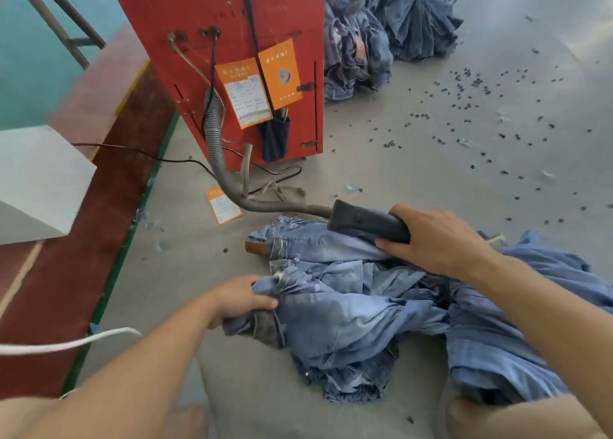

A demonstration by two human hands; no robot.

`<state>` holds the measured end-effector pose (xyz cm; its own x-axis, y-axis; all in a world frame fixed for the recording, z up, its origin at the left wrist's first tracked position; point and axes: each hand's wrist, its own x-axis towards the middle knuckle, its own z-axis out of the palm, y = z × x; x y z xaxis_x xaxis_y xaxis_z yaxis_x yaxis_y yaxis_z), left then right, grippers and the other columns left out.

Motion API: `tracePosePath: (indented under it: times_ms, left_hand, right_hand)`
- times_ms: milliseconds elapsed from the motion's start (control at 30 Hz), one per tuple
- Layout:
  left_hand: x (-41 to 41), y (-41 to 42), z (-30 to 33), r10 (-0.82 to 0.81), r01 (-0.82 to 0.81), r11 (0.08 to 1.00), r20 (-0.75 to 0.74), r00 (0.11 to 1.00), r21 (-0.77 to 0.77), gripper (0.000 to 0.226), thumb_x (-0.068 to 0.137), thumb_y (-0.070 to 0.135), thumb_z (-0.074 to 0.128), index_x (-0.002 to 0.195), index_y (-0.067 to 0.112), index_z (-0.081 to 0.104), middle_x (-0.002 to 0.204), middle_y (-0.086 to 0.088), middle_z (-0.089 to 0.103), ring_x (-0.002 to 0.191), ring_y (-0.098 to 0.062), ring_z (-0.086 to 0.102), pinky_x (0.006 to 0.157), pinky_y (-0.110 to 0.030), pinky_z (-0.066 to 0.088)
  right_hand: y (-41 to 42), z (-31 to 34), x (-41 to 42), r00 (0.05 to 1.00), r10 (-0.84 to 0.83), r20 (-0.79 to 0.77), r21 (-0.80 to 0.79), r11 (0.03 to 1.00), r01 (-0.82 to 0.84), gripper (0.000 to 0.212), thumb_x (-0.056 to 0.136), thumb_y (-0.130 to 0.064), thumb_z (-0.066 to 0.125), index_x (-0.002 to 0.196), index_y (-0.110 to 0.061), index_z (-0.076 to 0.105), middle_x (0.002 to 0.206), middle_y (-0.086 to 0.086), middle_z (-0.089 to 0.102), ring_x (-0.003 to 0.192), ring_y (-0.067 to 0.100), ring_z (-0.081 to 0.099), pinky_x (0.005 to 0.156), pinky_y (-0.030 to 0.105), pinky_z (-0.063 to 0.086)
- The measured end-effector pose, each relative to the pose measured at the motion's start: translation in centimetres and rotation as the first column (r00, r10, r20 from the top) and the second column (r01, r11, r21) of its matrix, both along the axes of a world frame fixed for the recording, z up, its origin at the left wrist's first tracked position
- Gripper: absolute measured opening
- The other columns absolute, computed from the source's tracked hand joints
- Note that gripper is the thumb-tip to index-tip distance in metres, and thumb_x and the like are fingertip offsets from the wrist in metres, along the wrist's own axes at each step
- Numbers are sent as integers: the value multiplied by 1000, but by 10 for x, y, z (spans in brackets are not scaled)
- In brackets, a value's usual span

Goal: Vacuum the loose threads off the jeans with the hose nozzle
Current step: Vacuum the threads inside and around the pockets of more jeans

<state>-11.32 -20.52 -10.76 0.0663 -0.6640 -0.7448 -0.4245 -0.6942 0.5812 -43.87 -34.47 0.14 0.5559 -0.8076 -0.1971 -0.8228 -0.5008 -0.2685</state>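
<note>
Light blue jeans (348, 309) lie crumpled on the grey floor in front of me. My right hand (434, 239) grips the dark hose nozzle (361, 221), which lies across the jeans' upper edge near the waistband. A grey ribbed hose (219, 160) runs from the nozzle up to the red vacuum cabinet (205, 40). My left hand (242, 297) grips a bunched fold at the left side of the jeans.
More denim (517, 349) is heaped to my right, and a pile of jeans (381, 31) stands behind the cabinet. Small dark bits (464, 113) litter the floor. A white block (36, 180), a black cable (149, 157) and an orange tag (224, 206) lie at left.
</note>
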Motion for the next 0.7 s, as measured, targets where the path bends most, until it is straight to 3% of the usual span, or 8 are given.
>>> tracePosePath:
  times_ms: [100,200,300,367,433,500,567,700]
  left_hand:
    - [-8,-12,81,-5,4,996,-8,1000,-86,45,80,27,89,115,16,62,109,-12,74,101,-27,73,81,-38,61]
    - [-20,-5,130,155,-194,975,-297,942,-106,56,73,16,91,120,18,61,105,-12,78,93,-27,77,67,-34,62]
    - [-38,5,128,437,-557,830,-588,680,-28,34,87,6,73,120,7,64,116,-22,74,93,-34,76,73,-42,64]
    - [-48,6,110,572,-699,709,-652,498,89,26,103,11,54,125,3,63,121,-26,71,93,-36,74,75,-46,64]
    - [-52,5,91,673,-755,628,-620,404,191,32,110,20,44,127,2,64,113,-25,74,90,-35,75,71,-46,64]
    - [-53,3,80,718,-748,620,-555,420,238,35,108,25,48,129,2,64,116,-26,73,100,-37,73,77,-50,61]
    - [-51,4,72,722,-716,655,-483,496,243,32,102,23,60,127,3,67,123,-25,70,112,-40,68,82,-54,60]
    - [-38,7,71,737,-704,663,-382,557,253,16,100,3,59,115,1,65,104,-23,71,83,-34,72,83,-51,57]
  right_hand:
    - [4,17,1,962,-125,243,50,992,117,31,89,-59,71,85,-33,55,69,-11,62,61,7,58,52,27,36]
    - [11,34,-3,930,-168,327,95,985,144,30,86,-59,72,83,-32,60,60,-10,62,56,6,58,53,28,38]
    - [22,42,-10,931,-145,336,143,985,101,27,88,-56,73,82,-34,59,66,-27,64,57,-1,60,50,21,36]
    - [29,38,-15,949,-106,298,133,989,68,28,89,-54,74,82,-34,56,65,-14,65,58,0,60,48,19,38]
    - [31,32,-19,983,-58,172,90,995,43,31,91,-54,74,83,-32,53,67,-8,62,59,5,58,49,21,37]
    - [26,31,-22,995,-58,82,77,996,52,31,91,-52,75,85,-31,52,74,-8,62,64,7,58,52,23,37]
    - [20,30,-24,991,-100,87,60,994,95,31,89,-51,76,85,-30,53,73,-7,63,64,10,59,52,27,39]
    - [10,27,-23,947,-234,222,17,972,236,33,84,-43,82,80,-29,52,64,-7,60,57,12,57,49,30,34]
